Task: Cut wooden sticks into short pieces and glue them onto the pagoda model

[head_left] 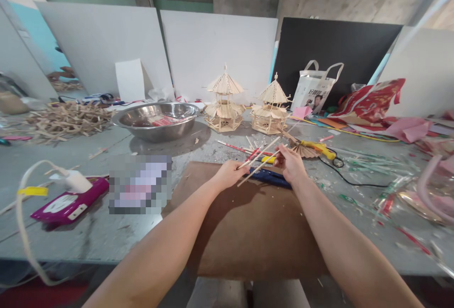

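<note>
My left hand (232,174) is closed in a pinch on a thin wooden stick (264,149) that slants up to the right. My right hand (290,165) pinches a second thin wooden stick (257,170), its near end reaching down and left below the left fingertips. Both hands are just above a brown board (227,232). Beneath them lies a dark blue long object (271,178), partly covered by the right hand. Between and behind the hands are red-and-white strips (234,146) and a small yellow item (268,160).
Two wooden pagoda models (224,109) stand at the back, beside a steel basin (156,130). A yellow glue gun (321,148) with a black cord lies right. On the left are a purple power strip (71,204), a blurred-out flat object (140,185) and a heap of sticks (71,118).
</note>
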Demonstrator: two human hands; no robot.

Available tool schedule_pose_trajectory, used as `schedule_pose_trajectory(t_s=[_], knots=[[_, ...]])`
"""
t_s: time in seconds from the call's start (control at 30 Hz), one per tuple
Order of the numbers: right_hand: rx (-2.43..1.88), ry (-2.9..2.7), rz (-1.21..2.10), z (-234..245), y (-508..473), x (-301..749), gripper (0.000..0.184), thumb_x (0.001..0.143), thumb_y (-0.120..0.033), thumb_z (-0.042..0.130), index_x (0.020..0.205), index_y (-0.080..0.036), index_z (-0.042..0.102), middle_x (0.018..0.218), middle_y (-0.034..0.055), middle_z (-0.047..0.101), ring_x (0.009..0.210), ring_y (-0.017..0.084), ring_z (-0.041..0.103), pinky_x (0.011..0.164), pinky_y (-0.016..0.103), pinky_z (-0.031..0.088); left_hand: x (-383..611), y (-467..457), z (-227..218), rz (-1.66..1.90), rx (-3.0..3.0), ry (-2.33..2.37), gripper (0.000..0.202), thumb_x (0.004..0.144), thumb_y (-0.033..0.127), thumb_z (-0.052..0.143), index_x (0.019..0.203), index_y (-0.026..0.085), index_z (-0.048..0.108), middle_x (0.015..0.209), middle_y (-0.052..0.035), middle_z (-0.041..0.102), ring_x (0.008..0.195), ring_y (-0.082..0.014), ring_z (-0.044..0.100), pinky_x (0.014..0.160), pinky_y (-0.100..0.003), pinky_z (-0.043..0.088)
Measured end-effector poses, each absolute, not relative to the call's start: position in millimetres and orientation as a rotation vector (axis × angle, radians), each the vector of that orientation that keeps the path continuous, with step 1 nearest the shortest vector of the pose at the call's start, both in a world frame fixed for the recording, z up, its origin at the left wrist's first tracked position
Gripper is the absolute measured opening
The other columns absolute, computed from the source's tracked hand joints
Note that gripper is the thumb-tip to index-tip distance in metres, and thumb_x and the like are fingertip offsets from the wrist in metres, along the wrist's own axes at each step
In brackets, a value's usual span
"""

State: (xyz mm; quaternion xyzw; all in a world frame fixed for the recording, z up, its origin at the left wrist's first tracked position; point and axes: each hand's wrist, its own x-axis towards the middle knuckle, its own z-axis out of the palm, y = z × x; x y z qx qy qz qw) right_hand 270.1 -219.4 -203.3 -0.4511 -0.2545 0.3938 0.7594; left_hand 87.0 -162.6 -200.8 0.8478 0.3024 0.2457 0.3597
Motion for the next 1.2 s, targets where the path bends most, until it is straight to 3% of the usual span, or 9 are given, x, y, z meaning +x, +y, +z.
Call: schedule_pose_trajectory(t_s=[0.2, 0.5, 0.77, 0.97, 1.1, 1.2], knots=[[-1.017, -0.617, 0.941, -198.1, -222.5, 265.8, 0.016, 0.063, -0.028, 0.062, 0.063, -0.013, 0.057, 0.043, -0.0043, 0.052, 0.032, 0.007, 0.047, 0.031, 0.018, 0.041, 87.1, -160.3, -199.7, 0.728, 2.144, 0.866, 0.036, 0.070, 0.042, 0.042, 0.060, 0.013, 0.060, 0.043, 0.0043, 0.036, 0.045, -0.0072, 0.031, 0.046, -0.019, 0.024], [-0.884, -0.337, 0.556, -198.5, -220.4, 295.9, 0.017, 0.064, -0.032, 0.057, 0.068, -0.016, 0.051, 0.047, -0.0076, 0.053, 0.032, 0.006, 0.047, 0.033, 0.018, 0.039, 83.6, -152.6, -201.4, 1.000, 1.878, 0.992, 0.031, 0.070, 0.041, 0.043, 0.052, 0.017, 0.035, 0.043, 0.0054, 0.030, 0.043, -0.0066, 0.028, 0.045, -0.020, 0.022], [-1.179, -0.527, 0.214, -219.1, -208.6, 312.2, 0.018, 0.061, -0.026, 0.055, 0.077, -0.018, 0.060, 0.056, -0.0060, 0.055, 0.047, 0.007, 0.050, 0.043, 0.018, 0.041, 84.5, -150.1, -205.3, 0.958, 1.889, 1.028, 0.029, 0.070, 0.041, 0.043, 0.056, 0.016, 0.045, 0.041, 0.0055, 0.032, 0.041, -0.0070, 0.030, 0.044, -0.021, 0.022], [-1.714, -0.859, 0.060, -233.5, -208.2, 320.7, 0.014, 0.057, -0.012, 0.053, 0.057, -0.021, 0.063, 0.052, -0.0023, 0.055, 0.063, 0.014, 0.052, 0.070, 0.029, 0.040, 84.1, -147.7, -207.8, 0.903, 1.928, 1.002, 0.032, 0.070, 0.043, 0.043, 0.055, 0.015, 0.047, 0.040, 0.0056, 0.033, 0.040, -0.0068, 0.031, 0.044, -0.020, 0.022], [-1.785, -0.862, 0.019, -236.7, -212.1, 319.7, 0.015, 0.054, -0.009, 0.056, 0.046, -0.021, 0.058, 0.054, 0.0009, 0.054, 0.079, 0.021, 0.052, 0.083, 0.040, 0.030, 84.0, -147.3, -209.5, 0.866, 1.879, 0.960, 0.033, 0.069, 0.045, 0.043, 0.059, 0.015, 0.051, 0.040, 0.0055, 0.034, 0.040, -0.0069, 0.031, 0.043, -0.020, 0.023], [-1.924, -0.890, -0.070, -237.9, -212.9, 317.6, 0.010, 0.056, -0.012, 0.057, 0.051, -0.020, 0.060, 0.061, 0.0046, 0.058, 0.087, 0.025, 0.050, 0.087, 0.050, 0.021, 84.3, -148.6, -208.4, 0.800, 1.842, 0.951, 0.034, 0.069, 0.046, 0.044, 0.064, 0.014, 0.054, 0.040, 0.0059, 0.033, 0.039, -0.0067, 0.029, 0.042, -0.020, 0.021]])
